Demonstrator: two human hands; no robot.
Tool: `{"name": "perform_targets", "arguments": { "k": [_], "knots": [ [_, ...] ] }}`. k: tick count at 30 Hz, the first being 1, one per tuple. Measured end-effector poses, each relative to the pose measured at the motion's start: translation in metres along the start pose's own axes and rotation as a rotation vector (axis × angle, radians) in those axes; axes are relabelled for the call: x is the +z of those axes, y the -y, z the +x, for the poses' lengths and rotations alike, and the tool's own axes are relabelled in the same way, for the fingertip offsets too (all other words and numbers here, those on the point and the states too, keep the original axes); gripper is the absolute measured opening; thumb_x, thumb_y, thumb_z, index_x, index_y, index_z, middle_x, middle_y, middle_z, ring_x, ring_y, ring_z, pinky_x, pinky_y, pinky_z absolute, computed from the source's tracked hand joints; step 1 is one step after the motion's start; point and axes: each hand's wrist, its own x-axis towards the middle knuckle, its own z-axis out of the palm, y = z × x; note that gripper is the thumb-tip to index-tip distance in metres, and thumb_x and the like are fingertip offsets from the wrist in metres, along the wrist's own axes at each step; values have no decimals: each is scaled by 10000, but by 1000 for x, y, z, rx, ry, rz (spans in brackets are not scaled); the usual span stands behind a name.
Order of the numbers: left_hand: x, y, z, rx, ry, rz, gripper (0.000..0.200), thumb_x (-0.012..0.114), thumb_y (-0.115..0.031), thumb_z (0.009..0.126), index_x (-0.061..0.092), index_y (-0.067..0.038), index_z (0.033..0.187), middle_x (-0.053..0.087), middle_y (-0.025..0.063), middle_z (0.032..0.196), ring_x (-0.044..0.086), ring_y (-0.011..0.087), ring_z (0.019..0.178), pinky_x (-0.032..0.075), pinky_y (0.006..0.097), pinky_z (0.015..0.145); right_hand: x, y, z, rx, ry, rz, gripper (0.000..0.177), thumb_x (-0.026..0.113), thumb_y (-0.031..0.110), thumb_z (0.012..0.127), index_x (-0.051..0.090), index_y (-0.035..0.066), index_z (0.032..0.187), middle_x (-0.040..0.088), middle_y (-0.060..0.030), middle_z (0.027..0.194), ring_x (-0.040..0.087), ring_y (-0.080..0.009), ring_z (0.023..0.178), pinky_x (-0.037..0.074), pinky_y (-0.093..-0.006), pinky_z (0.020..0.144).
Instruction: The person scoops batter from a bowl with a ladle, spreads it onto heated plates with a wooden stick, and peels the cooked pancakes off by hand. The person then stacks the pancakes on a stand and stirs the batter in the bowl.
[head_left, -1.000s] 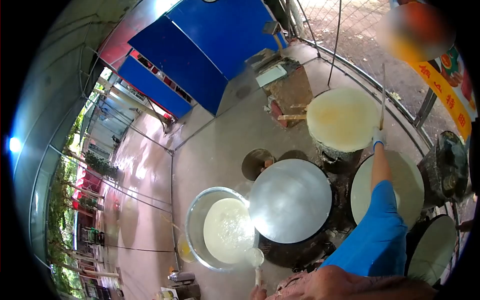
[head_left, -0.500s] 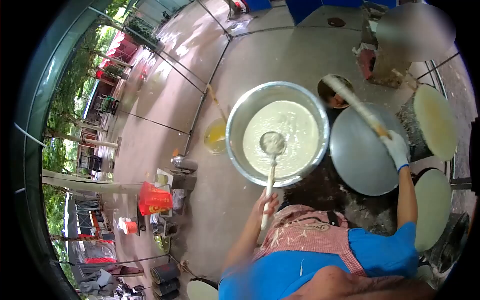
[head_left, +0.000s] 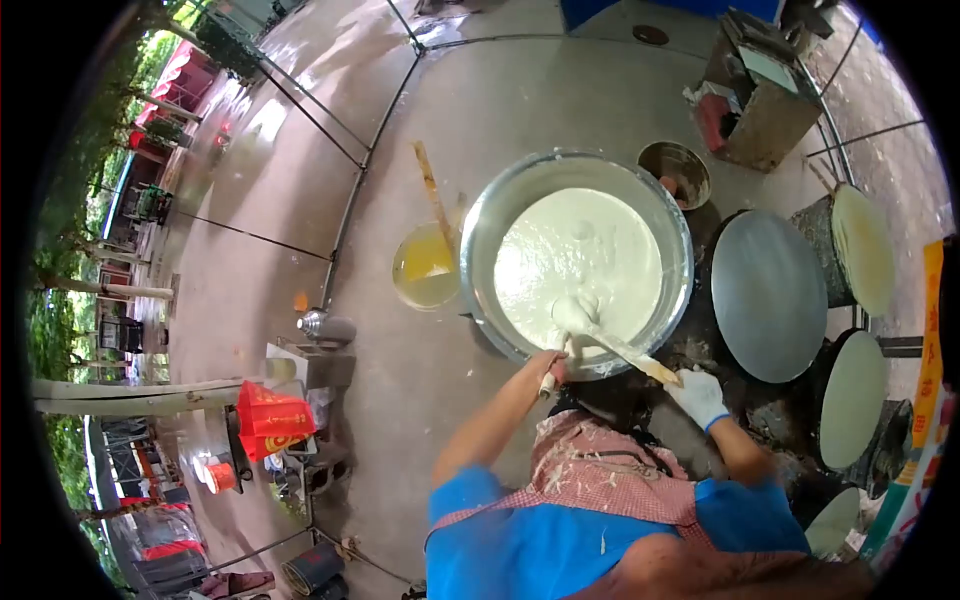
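Note:
A large metal basin (head_left: 674, 300) of pale, wet batter (head_left: 580, 240) stands in front of me. At its near rim, my left hand (head_left: 549, 368) is closed round the handle of a ladle (head_left: 559, 350), whose bowl is over the batter and partly hidden. My right hand (head_left: 698, 397), in a white glove with a blue cuff, grips the bare end of a wooden stick (head_left: 632, 354). The stick slants across the basin rim, and its batter-coated far end overlaps the ladle in this view.
A round grey griddle (head_left: 770, 295) lies right of the basin, with pale round surfaces (head_left: 855, 400) beyond. Left is a bowl of yellow liquid (head_left: 425, 270) with a wooden-handled tool in it. A dark pot (head_left: 690, 160) stands behind; a metal flask (head_left: 327, 327) is farther left.
My right hand has brought the stick left and nearer, from over the griddle to the basin. The ladle's bowl, earlier filled with batter mid-basin, is now by the near side. The view has shifted.

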Motion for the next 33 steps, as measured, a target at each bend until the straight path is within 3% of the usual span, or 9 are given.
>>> {"name": "perform_targets", "arguments": {
  "k": [2,10,18,22,23,24,26,30,33],
  "knots": [
    [26,-10,-85,-356,272,-517,346,530,-136,881,331,-136,599,317,-39,469,310,82,331,265,226,290,-12,13,-36,71,22,81,382,590,421,796,624,61,917,641,-185,786,627,-350,770,482,-459,690],
    [129,17,-377,561,435,12,89,488,-159,941,408,-152,905,289,-51,587,249,28,415,209,160,272,-106,41,-38,-460,-888,438,355,665,233,796,630,17,1075,651,-211,878,634,-356,768,513,-391,684],
    [124,-5,-469,1326,201,630,628,515,-134,894,186,-316,1397,284,-59,539,308,60,380,244,208,312,-227,77,-62,-519,-923,975,324,649,89,806,615,-28,1107,681,-130,966,641,-184,867,496,-293,773],
    [75,-17,-353,1105,156,604,497,500,-152,897,285,-246,1335,350,-39,523,376,87,378,281,217,293,-107,59,-22,-474,-521,1109,375,692,132,785,624,-8,1126,652,-95,1020,596,-174,882,458,-290,837],
    [68,-2,-335,865,72,446,167,482,-167,911,467,-101,1064,346,-42,520,357,66,380,278,212,294,-66,50,-7,-394,-414,1121,389,713,151,767,636,0,1118,643,-98,1076,594,-192,927,441,-295,885],
    [41,-23,-297,395,523,161,204,468,-154,913,421,-96,723,344,-43,517,325,47,376,267,201,293,-51,46,-23,-160,-205,1167,381,729,206,743,667,20,1069,683,-92,927,611,-158,835,470,-280,796],
    [50,-23,-289,-7,393,-293,339,476,-134,911,316,-126,613,316,-47,507,282,48,367,223,199,278,-11,17,-30,-136,-251,971,368,724,264,736,688,30,1018,688,-77,783,605,-113,711,479,-270,682],
    [63,-6,-299,204,631,50,299,451,-195,948,350,-144,672,298,-39,564,258,49,395,192,189,289,-83,22,-112,21,-331,1001,305,704,213,770,687,16,1002,694,-67,807,608,-112,683,478,-276,624],
    [121,39,-292,682,286,456,276,447,-232,960,399,-127,709,278,-49,552,227,47,384,173,199,282,-47,-3,-80,-238,-585,1117,280,689,186,796,681,13,1015,689,-73,852,606,-125,740,500,-284,694]
  ]
}}
